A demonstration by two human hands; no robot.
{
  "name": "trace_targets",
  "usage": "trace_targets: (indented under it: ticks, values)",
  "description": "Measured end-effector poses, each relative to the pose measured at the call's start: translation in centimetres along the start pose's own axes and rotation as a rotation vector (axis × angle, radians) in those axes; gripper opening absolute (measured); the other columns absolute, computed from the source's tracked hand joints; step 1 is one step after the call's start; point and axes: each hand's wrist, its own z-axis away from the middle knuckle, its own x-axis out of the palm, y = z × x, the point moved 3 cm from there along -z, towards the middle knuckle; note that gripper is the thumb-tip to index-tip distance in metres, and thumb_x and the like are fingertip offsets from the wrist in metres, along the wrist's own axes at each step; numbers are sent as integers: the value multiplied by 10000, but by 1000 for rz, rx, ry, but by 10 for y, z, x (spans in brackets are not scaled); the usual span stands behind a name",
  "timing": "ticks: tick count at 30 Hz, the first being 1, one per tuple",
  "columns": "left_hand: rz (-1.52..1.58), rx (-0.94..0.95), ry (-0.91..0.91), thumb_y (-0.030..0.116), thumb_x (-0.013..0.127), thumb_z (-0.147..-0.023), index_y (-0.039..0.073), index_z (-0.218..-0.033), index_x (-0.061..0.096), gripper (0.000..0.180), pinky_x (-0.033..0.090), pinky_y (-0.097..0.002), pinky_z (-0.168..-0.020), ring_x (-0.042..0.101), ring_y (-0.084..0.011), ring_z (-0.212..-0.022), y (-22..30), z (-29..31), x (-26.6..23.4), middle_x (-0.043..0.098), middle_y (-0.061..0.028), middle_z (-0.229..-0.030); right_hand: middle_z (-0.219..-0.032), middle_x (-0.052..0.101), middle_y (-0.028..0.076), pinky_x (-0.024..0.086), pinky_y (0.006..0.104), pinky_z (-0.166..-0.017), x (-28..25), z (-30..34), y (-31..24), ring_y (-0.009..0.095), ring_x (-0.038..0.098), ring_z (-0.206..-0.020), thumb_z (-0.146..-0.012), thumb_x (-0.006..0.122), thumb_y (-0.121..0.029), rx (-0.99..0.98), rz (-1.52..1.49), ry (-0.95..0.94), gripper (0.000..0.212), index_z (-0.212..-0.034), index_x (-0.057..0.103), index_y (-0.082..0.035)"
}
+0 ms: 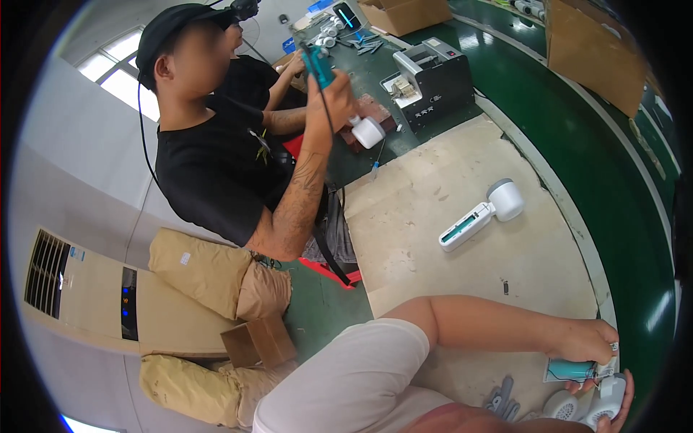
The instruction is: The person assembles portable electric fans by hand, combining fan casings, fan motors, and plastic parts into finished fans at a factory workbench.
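Fingers of the left hand (592,339) are curled shut around a teal, barrel-shaped power screwdriver (570,370) and hold it low over the near right corner of the worktop (621,216). Just beneath, the right hand (619,404) wraps its fingers around a white plastic handheld device with a round head (610,393). Only the fingertips show past the device, so how tightly they close is hard to judge. The screwdriver's tip seems to meet the device between the two hands, though the contact point is too small to make out.

The step in hand looks like fastening the device's casing. The next move would call for keeping the tip square to the casing while the right hand holds the device steady.

The device is glossy white and smooth. A second round white part (561,404) lies just beside it, and a grey ribbed piece (502,397) lies to its left.

Farther off on the beige mat (433,238), a matching white device with its handle open to a teal insert (480,216) lies alone.

At the far left a person in a black shirt (216,166) works with a similar teal tool (317,65), and a black machine (433,79) stands beyond.
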Motion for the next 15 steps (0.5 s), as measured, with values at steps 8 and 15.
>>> trace_targets:
  ticks: [8,15]
  values:
    - [-29,20,35,38,441,-723,-70,-907,429,214,470,-324,-422,584,-242,-491,-3,-6,-2,570,-173,-646,-1235,419,174,302,372,-972,-5,3,-1,275,398,-1137,-760,649,-348,-15,1,26,696,-1273,367,29]
    - [-265,25,135,25,444,-720,-80,-853,446,170,484,-318,-429,600,-224,-506,-4,-6,-13,589,-159,-700,-1129,524,194,424,382,-875,3,6,-38,322,523,-1007,-717,711,-165,-285,722,97,630,-1239,408,16]
